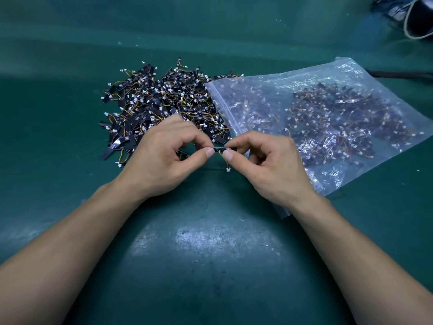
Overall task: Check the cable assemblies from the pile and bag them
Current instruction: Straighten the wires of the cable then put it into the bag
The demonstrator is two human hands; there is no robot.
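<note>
Checking step in hand: one cable assembly [224, 149] is held level between both hands above the green mat [210, 254], in front of the pile [159, 104]. The left hand [161, 156] pinches its left end between thumb and forefinger; the right hand [267, 165] pinches the right end likewise, the short wire and white plug hanging below. The clear bag [328, 118], already holding many pieces, lies just right of the pile. Judged next: if the piece passes, it goes through the bag mouth, which calls for one hand to release

Green mat [210, 266]; dark cabled object [419, 17].
</note>
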